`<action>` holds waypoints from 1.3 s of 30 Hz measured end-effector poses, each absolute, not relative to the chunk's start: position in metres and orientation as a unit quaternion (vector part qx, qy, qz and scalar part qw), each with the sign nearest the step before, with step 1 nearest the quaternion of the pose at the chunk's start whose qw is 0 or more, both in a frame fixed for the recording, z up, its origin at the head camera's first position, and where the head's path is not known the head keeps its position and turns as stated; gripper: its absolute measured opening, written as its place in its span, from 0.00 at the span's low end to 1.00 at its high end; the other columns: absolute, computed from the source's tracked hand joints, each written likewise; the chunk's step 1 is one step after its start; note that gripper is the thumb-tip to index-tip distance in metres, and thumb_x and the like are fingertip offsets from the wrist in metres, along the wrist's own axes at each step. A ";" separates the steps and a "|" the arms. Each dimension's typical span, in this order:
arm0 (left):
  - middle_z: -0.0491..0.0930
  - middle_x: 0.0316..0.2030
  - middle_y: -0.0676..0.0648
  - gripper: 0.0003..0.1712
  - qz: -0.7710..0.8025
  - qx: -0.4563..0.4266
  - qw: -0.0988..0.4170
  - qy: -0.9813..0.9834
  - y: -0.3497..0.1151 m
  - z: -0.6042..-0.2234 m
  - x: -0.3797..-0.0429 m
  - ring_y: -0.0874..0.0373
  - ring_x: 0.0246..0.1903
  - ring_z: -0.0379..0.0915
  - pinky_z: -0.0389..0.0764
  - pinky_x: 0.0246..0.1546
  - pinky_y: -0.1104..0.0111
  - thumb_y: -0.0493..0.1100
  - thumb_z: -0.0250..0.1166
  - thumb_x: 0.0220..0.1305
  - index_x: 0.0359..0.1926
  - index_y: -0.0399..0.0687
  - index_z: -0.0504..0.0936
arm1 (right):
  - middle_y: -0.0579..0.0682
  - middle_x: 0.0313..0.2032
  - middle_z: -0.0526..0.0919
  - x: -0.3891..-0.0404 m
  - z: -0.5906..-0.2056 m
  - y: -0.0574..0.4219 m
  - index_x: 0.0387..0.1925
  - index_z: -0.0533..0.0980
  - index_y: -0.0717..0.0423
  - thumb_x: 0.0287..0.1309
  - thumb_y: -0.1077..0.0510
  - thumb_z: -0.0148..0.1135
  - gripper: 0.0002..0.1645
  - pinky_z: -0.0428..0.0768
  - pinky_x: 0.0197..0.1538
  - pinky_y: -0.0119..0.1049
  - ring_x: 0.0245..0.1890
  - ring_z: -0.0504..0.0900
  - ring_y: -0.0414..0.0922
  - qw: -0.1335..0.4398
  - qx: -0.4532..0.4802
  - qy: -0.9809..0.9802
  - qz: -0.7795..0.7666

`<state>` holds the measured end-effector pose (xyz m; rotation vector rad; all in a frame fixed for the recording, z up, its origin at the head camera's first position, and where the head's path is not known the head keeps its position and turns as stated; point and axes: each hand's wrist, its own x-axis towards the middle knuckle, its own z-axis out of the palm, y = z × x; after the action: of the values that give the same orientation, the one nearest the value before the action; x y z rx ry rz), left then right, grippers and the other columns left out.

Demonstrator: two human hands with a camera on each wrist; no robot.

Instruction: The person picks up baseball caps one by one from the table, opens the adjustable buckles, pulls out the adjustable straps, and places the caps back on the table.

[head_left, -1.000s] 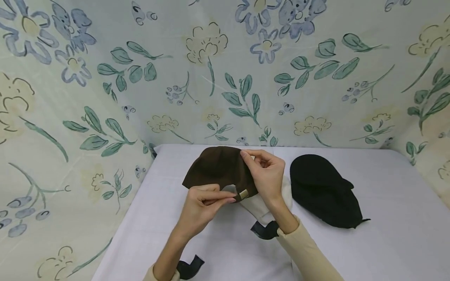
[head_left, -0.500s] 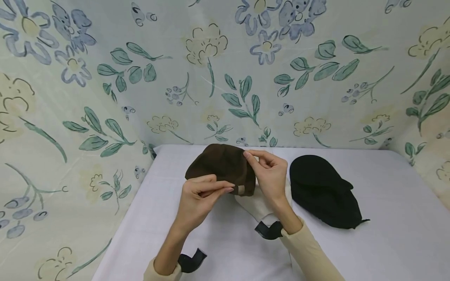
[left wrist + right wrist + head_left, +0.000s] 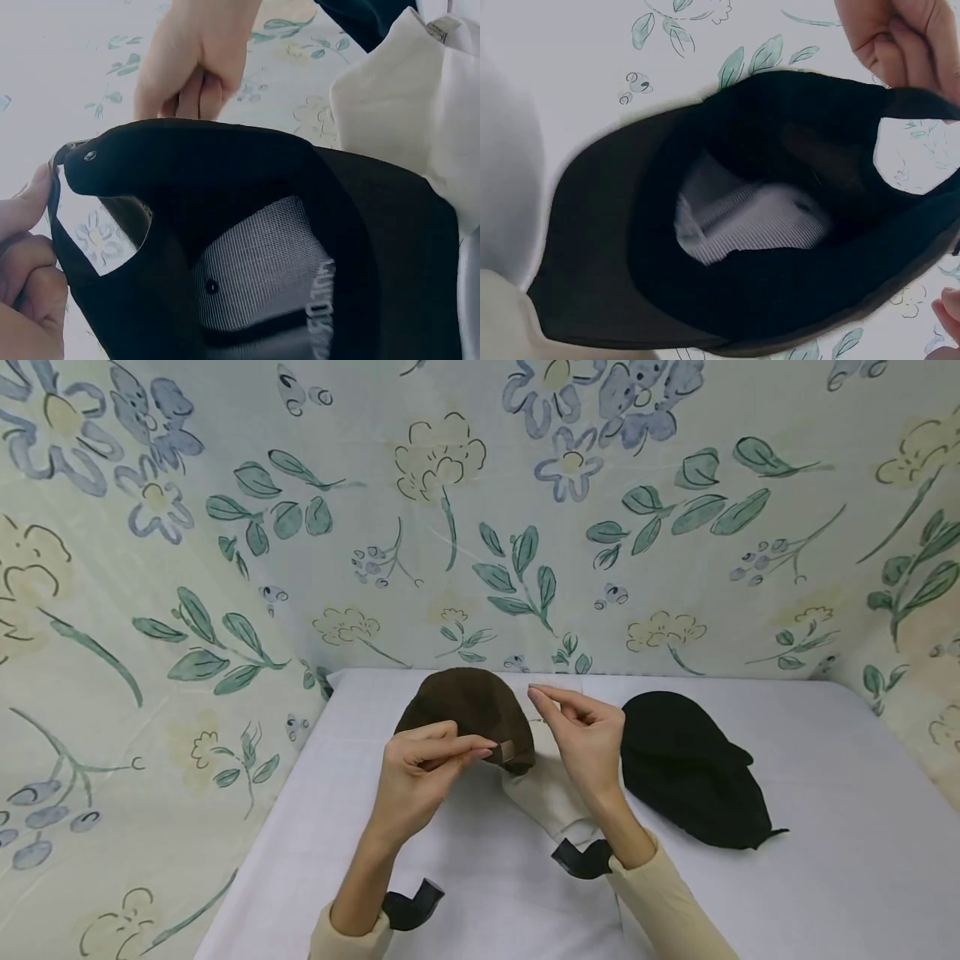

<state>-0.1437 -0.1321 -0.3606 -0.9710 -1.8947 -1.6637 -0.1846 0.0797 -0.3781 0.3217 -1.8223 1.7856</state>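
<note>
A dark brown baseball cap is held up over the table, its inside with a pale mesh lining facing the wrist cameras. My left hand pinches the adjusting strap at the back opening between thumb and forefinger; the left wrist view shows these fingers at the strap. A small light tag sits close to the fingertips. Just right of the cap is my right hand, thumb and forefinger tips together and the other fingers curled, with a gap between it and the cap in the head view.
A cream-white cap lies behind and below the brown one, partly covered by the right forearm. To the right, a black cap lies on the white-covered table. Floral fabric hangs behind the table.
My right hand has let go of the brown cap's edge and moved slightly right. The cap has turned and risen a little, with my left hand still pinching its strap.
</note>
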 end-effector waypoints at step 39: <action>0.65 0.16 0.52 0.07 -0.629 -0.306 0.197 -0.687 -0.153 -0.360 -0.147 0.62 0.19 0.51 0.52 0.17 0.68 0.23 0.73 0.56 0.36 0.31 0.91 | 0.46 0.16 0.52 -0.172 -0.395 0.088 0.42 0.88 0.65 0.58 0.65 0.75 0.11 0.52 0.20 0.35 0.18 0.50 0.41 0.071 0.248 -0.687 0.679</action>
<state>-0.1466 -0.1526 -0.3601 -0.8570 -1.9229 -1.7601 -0.1715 0.0883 -0.3955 0.7447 -2.0668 2.0410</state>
